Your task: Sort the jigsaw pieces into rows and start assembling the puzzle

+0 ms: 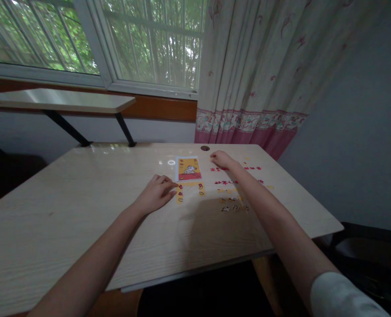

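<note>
A small picture card (pixel 189 169), yellow and red with a white animal on it, lies on the pale wooden table (pixel 66 211). Just below it a few joined yellow puzzle pieces (pixel 190 190) form a partial frame. My left hand (pixel 155 193) rests on the table with its fingers curled, their tips touching the left edge of those joined pieces. My right hand (pixel 220 159) reaches far across to the loose red pieces (pixel 235 172) right of the card, its fingers bent down as if pinching; what they hold is too small to see. More loose pieces (pixel 233 203) lie in rows beneath my right forearm.
A round cable hole (pixel 205 148) sits in the table's far edge. Behind the table stand a narrow bench (pixel 57 100) under the window and a patterned curtain (pixel 255 88). The table's right edge (pixel 327 220) drops off near a grey wall.
</note>
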`<state>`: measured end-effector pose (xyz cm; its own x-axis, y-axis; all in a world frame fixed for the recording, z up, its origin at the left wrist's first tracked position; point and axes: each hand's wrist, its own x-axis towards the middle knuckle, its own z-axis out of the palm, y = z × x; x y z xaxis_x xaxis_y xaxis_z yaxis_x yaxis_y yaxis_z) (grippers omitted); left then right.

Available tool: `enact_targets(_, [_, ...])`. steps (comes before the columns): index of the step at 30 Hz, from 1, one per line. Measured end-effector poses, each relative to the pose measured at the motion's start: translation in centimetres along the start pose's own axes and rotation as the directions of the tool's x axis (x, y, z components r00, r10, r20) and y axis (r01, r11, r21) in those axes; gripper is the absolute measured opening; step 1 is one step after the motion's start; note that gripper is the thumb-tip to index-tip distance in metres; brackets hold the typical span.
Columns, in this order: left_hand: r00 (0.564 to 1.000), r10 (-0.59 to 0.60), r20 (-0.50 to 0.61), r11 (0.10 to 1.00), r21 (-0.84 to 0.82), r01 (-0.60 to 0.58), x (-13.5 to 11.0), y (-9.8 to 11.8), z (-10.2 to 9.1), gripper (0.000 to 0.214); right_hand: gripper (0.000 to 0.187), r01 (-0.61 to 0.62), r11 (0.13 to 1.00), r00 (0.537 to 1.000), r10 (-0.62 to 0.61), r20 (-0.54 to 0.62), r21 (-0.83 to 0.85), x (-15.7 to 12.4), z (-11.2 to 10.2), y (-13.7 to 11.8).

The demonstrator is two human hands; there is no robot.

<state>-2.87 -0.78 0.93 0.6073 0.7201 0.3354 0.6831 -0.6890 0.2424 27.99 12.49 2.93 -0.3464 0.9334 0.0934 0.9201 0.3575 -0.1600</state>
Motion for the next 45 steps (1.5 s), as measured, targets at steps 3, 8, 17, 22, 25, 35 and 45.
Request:
enact_targets(3, [1.000,0.000,-0.006,1.000,-0.011,0.000,0.0,0.0,0.1,0.033,0.024,-0.021,1.000,0.999,0.021,0.031,0.004,0.6,0.2,-0.5])
enact_targets(8, [1.000,-0.008,-0.014,1.000,-0.002,0.008,0.0,0.1,0.1,0.032,0.016,-0.091,0.996,0.991,0.089,0.095,0.018,1.0,0.0,-0.8])
enact_targets(17, [1.000,-0.004,-0.028,1.000,-0.011,0.004,0.1,0.5,0.1,0.030,0.024,-0.095,0.987,0.995,0.096,0.001,0.133,-1.4,-0.7,-1.4])
enact_targets(22, [0.998,-0.010,-0.061,0.997,-0.078,0.006,0.4,1.7,-0.3,0.027,0.029,0.037,0.867,0.990,0.034,-0.133,0.498,-5.8,0.1,-3.6])
enact_targets(25, [0.993,-0.058,-0.104,0.984,-0.174,0.040,0.9,2.5,-0.4,0.024,0.026,0.061,0.717,0.990,0.045,-0.133,0.695,-8.5,0.7,-5.3])
enact_targets(35, [0.951,-0.297,0.087,0.732,-0.619,0.286,4.8,5.5,0.1,0.034,0.033,0.094,0.318,0.994,0.019,-0.106,0.943,-10.5,1.3,-8.7])
enact_targets(45, [0.914,-0.405,0.017,0.566,-0.780,0.266,5.6,5.5,0.5,0.028,0.026,0.340,0.640,0.916,-0.060,-0.396,0.689,-11.2,1.2,-9.5])
